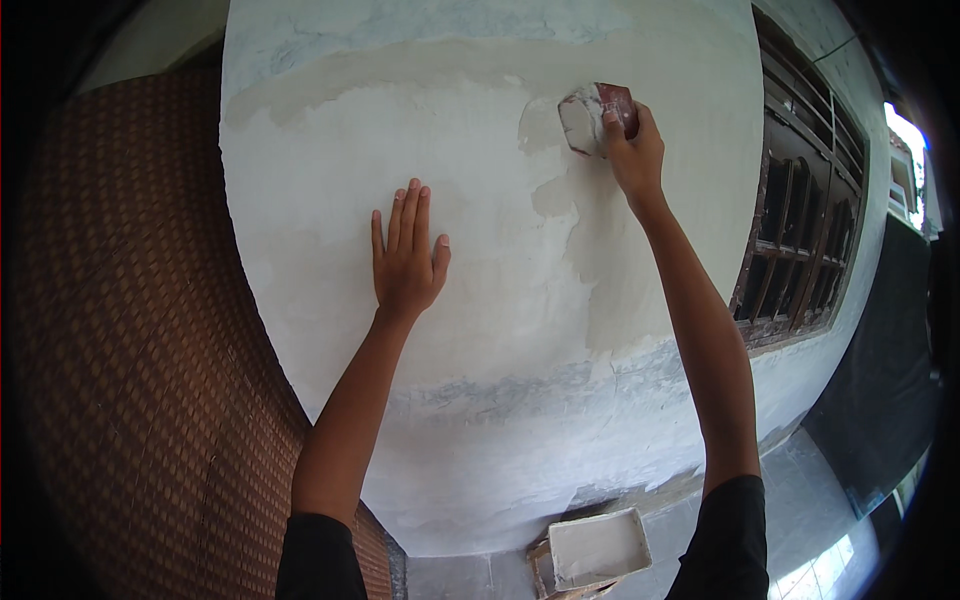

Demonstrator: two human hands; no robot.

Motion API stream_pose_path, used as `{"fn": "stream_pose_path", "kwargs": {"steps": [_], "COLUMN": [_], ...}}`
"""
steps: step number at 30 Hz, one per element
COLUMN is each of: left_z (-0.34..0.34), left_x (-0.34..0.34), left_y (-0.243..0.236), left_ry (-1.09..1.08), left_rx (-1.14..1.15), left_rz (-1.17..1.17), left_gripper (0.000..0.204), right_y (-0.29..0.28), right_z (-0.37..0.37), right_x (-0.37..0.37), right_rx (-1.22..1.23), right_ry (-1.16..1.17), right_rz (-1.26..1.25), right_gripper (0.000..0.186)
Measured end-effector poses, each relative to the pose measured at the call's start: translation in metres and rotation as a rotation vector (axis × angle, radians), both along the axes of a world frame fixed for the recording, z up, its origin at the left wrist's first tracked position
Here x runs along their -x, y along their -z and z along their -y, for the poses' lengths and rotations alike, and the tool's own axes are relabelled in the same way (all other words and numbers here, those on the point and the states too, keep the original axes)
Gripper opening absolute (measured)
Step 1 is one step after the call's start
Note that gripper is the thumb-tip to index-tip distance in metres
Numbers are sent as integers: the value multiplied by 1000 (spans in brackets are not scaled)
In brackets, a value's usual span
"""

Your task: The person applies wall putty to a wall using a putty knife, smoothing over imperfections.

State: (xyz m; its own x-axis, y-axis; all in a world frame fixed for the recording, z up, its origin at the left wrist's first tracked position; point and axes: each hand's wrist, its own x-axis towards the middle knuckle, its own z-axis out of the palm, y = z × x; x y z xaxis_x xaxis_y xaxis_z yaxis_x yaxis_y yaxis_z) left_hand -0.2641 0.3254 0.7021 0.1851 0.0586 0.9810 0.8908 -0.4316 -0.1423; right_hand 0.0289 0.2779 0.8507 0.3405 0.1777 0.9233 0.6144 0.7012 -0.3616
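My left hand (pixel 408 250) lies on the pale plastered wall (pixel 470 160) left of centre, its fingers stretched out and holding nothing. Higher up on the right, my right hand (pixel 636 160) grips a flat red-brown scraper (pixel 620 103) smeared with creamy white putty, held at the wall beside an uneven patch of beige coating. The lighter and greyer areas of the wall show ragged edges. Below, near the foot of the wall, a rectangular tub (pixel 600 547) of white putty rests on a low support.
A brown woven panel (pixel 130 280) runs along the left. To the right are a dark wooden barred window (pixel 800 220) and a dark sheet (pixel 870 380) beyond it. Grey floor tiles (pixel 450 578) show along the bottom.
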Motion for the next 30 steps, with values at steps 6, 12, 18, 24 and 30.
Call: {"fn": "stream_pose_path", "kwargs": {"steps": [6,12,18,24,30], "left_z": [-2,-4,-2,2,0], "left_x": [-1,1,-2,1,-2], "left_y": [1,0,1,1,1], "left_ry": [4,2,11,-1,-9], "left_rx": [-5,-20,-10,-11,-28], "left_rz": [4,-9,1,-4,4], "left_gripper": [66,66,66,66,66], "right_y": [-8,-5,-14,1,-5], "right_z": [-2,-19,-9,-7,7], "right_x": [-3,16,5,17,-15], "right_rx": [-149,-6,-131,10,-84], "right_ry": [-176,105,-113,-40,-7], "right_rz": [-312,202,-524,172,-449], "right_gripper": [34,40,40,44,38]}}
